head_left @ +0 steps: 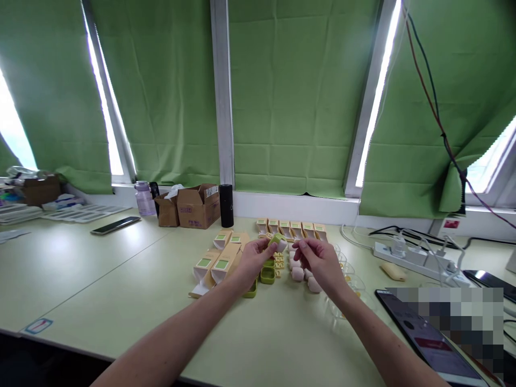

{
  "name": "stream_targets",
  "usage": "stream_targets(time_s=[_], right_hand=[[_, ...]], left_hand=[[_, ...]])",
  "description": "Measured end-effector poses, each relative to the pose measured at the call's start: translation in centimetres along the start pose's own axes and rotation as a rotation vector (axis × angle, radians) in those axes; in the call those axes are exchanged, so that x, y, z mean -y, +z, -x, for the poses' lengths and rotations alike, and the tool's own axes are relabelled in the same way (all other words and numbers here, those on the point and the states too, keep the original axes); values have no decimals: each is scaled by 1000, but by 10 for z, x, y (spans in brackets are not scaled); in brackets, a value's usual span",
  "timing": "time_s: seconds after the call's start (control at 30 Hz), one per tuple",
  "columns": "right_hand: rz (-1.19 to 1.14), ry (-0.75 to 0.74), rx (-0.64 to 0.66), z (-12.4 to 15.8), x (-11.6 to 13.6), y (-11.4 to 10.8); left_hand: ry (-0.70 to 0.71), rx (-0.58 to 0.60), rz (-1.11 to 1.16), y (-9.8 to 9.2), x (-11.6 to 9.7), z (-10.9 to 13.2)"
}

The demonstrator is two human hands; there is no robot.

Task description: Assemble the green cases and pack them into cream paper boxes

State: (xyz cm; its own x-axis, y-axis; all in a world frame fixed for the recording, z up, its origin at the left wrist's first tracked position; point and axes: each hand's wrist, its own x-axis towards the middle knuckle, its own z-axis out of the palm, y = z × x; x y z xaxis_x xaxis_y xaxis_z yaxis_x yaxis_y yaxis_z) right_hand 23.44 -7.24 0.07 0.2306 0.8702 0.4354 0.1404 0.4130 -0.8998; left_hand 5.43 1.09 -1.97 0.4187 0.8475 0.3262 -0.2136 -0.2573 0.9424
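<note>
My left hand (pixel 255 259) pinches a small green case with a whitish part (pixel 278 243) between thumb and fingers, above the table. Just to its right, my right hand (pixel 320 260) has thumb and fingers drawn together; what they hold, if anything, is too small to make out. Below the hands lie green square trays (pixel 267 275), small yellow pieces (pixel 279 262) and several pale pinkish rounded blocks (pixel 298 274). Clear plastic covers (pixel 355 282) stand beside the right forearm. Open cartons with green labels (pixel 223 264) lie left of my left hand.
A row of small cartons (pixel 296 230) stands behind the hands. Farther left are a brown cardboard box (pixel 197 207), a black cylinder (pixel 226 206), a purple bottle (pixel 144 199) and a phone (pixel 116 225). A power strip (pixel 419 260) and tablet (pixel 427 338) lie right.
</note>
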Motion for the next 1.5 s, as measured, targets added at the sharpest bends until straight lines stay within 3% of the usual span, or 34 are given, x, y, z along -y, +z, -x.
stream_targets(time_s=[0.13, 0.3, 0.4, 0.57, 0.77, 0.83, 0.93, 1.07, 1.17, 1.23, 1.37, 1.5], right_hand=[[326, -102, -2, 4, 22, -24], [997, -194, 108, 26, 29, -57], [1254, -200, 233, 43, 26, -70], [1462, -210, 334, 63, 20, -82], [1543, -203, 394, 69, 17, -86], [1449, -200, 377, 65, 23, -85], [1112, -219, 339, 53, 37, -80], [436, -63, 296, 23, 42, -54], [-145, 110, 336, 2, 27, -22], [-453, 149, 300, -6, 13, -3], [-783, 287, 202, -8, -14, 17], [-886, 378, 122, -3, -31, 16]], left_hand=[[-42, -46, 122, -2, 4, -3], [-55, -95, 232, -3, 6, -4], [-55, -99, 238, -2, 6, -4], [-65, -109, 231, -2, 4, -3], [-61, -120, 227, -3, 3, -2], [-57, -122, 228, -3, 2, -2], [-51, -133, 228, -4, 3, -3], [-26, -194, 232, -8, 7, -7], [-4, -245, 221, -13, 11, -10], [-4, -263, 224, -16, 12, -12], [-5, -301, 253, -18, 13, -13], [-5, -310, 236, -18, 13, -13]])
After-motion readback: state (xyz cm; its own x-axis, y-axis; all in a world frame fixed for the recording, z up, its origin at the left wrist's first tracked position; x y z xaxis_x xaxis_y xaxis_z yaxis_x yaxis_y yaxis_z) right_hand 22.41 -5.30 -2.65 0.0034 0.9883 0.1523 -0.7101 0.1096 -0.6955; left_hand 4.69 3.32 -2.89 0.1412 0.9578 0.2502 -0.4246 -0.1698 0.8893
